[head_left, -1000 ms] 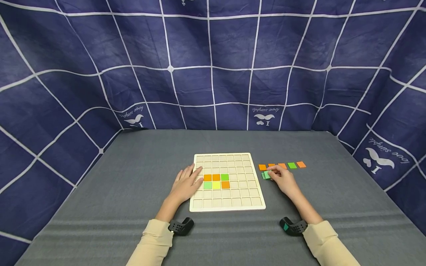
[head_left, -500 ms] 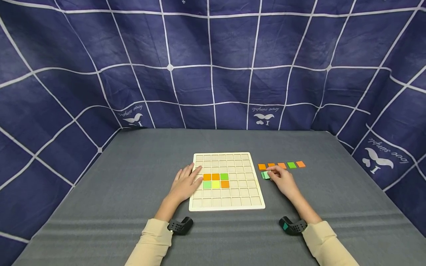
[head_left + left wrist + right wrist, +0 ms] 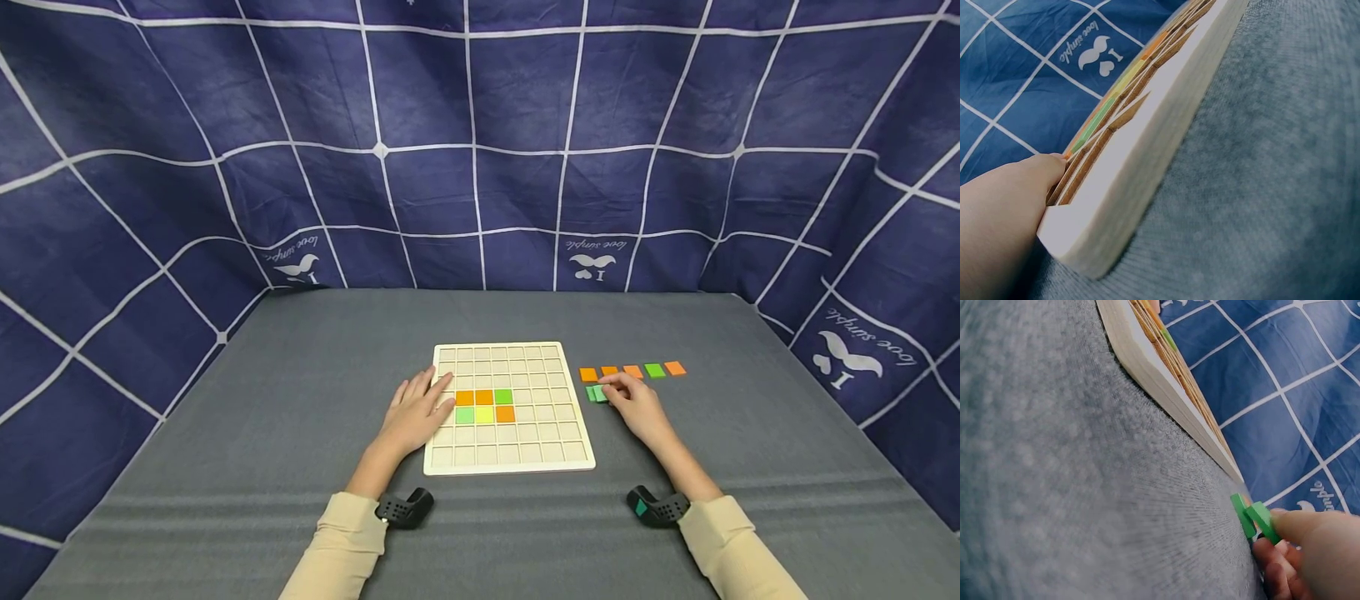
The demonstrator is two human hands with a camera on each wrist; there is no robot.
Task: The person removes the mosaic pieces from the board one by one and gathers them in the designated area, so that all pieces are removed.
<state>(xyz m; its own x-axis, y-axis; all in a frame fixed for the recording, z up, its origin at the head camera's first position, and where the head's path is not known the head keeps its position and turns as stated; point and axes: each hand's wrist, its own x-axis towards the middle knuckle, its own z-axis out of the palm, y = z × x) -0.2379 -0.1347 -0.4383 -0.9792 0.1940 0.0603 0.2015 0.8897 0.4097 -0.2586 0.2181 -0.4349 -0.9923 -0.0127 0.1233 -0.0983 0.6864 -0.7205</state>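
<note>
A pale square board [image 3: 510, 454] with a recessed grid lies on the table. Several tiles sit together in its cells: orange ones, two green ones and a yellow tile [image 3: 484, 414]. My left hand [image 3: 411, 417] rests on the board's left edge, its fingers extended; in the left wrist view the thumb [image 3: 1047, 167] lies over the rim. To the right of the board my right hand [image 3: 637, 407] pinches a green tile [image 3: 1263, 522] between thumb and fingers. Another green tile [image 3: 1243, 515] stands close beside it, partly overlapped in the head view.
Beyond my right hand, a row of loose tiles lies on the grey cloth: several orange ones and a green tile [image 3: 655, 370]. A dark blue curtain [image 3: 517, 192] with white grid lines encloses the back and sides of the table [image 3: 315, 333].
The whole head view has shifted very slightly. Both hands and the tiles keep nearly the same places, with the right hand still at the green tiles.
</note>
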